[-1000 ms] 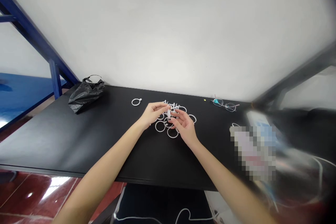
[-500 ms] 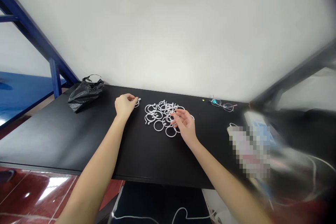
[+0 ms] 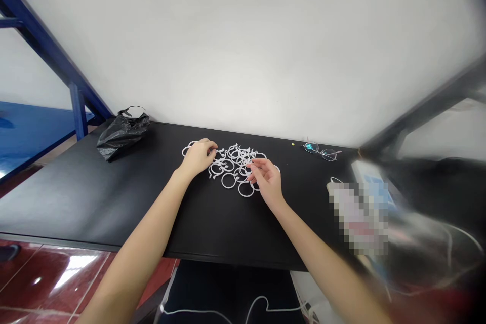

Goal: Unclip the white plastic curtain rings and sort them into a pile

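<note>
Head view, looking down onto a black surface [image 3: 114, 197] against a white wall [image 3: 243, 35]. Mid-surface, toward the far edge: pile of white rings [image 3: 235, 169], loose and overlapping, lying between the two hands. Left hand [image 3: 198, 157]: lies palm down at the pile's left edge, fingers curled, tips touching the nearest rings; grip narrow, cannot tell whether holding anything. Just left of that hand: stray ring [image 3: 187, 150], flat on the surface, apart from the pile (partly hidden behind the knuckles, count unclear). Right hand [image 3: 268, 178]: sits at the pile's right edge, palm turned inward, thumb and forefinger close together over the rings; grip narrow, cannot tell whether pinching a ring. Elsewhere: crumpled black plastic bag [image 3: 122, 133] at the far left corner, well apart from the rings; wire-framed glasses [image 3: 322, 151] near the far edge, right of the pile; tiny yellow speck [image 3: 292, 145] just left of the glasses. Blurred patch [image 3: 359, 215] at the right end, contents unreadable. Blue metal frame [image 3: 78, 106] beyond the left end. White cable [image 3: 182, 310] below the near edge, red floor [image 3: 56, 273] to its left.
</note>
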`<state>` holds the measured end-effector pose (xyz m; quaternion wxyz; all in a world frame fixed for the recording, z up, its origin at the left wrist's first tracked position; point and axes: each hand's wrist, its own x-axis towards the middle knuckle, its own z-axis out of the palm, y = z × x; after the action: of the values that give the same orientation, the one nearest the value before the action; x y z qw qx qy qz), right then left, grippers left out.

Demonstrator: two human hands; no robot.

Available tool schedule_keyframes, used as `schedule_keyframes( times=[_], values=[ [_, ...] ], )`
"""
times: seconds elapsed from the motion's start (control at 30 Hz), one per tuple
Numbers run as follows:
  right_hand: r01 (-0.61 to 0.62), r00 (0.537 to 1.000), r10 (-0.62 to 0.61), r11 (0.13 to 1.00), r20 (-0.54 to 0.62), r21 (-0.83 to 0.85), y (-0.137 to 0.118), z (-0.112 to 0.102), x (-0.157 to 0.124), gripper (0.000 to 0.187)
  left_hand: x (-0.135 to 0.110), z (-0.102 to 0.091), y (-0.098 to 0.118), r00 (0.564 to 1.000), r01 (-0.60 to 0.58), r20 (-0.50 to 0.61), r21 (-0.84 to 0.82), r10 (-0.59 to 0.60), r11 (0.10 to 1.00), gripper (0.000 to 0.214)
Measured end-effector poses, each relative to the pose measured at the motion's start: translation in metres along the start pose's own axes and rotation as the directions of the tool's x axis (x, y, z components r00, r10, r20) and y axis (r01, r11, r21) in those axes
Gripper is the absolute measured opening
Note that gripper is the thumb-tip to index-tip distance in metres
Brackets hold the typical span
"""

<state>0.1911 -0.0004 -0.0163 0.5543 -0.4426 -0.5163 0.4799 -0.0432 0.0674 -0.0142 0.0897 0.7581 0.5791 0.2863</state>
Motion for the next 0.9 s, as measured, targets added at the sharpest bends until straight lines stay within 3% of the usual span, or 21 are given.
schedule_keyframes(
  times=[0.1,0.37,0.57,0.7,0.8,0.9],
  values=[
    [0.005,1.000,-0.005,1.000,-0.002,-0.001,0.002,0.000,0.000,0.029,-0.002,0.003,0.004,0.997,0.012,0.071,0.071,-0.017,0.997,0.022],
    [0.016,1.000,-0.016,1.000,-0.011,-0.012,-0.002,0.001,-0.002,0.027,-0.001,0.005,-0.001,0.999,0.009,0.046,0.064,-0.012,0.998,0.017],
    [0.021,1.000,-0.021,1.000,-0.022,-0.020,-0.002,0.001,-0.002,0.027,-0.001,0.005,0.008,0.997,-0.066,-0.056,-0.195,0.056,0.979,0.016],
    [0.035,0.999,-0.036,0.999,-0.018,-0.017,-0.002,0.001,-0.002,0.026,0.001,0.007,0.012,0.991,-0.033,-0.136,-0.355,-0.016,0.934,0.020],
    [0.040,0.999,-0.040,0.999,-0.016,-0.017,-0.003,0.000,-0.002,0.026,0.003,0.008,0.014,0.983,0.058,-0.115,-0.544,-0.143,0.837,0.030],
    [0.041,0.999,-0.041,0.999,-0.018,-0.032,-0.003,0.001,-0.002,0.028,0.005,0.006,0.018,0.975,0.151,-0.007,-0.713,-0.222,0.685,0.041]
  ],
)
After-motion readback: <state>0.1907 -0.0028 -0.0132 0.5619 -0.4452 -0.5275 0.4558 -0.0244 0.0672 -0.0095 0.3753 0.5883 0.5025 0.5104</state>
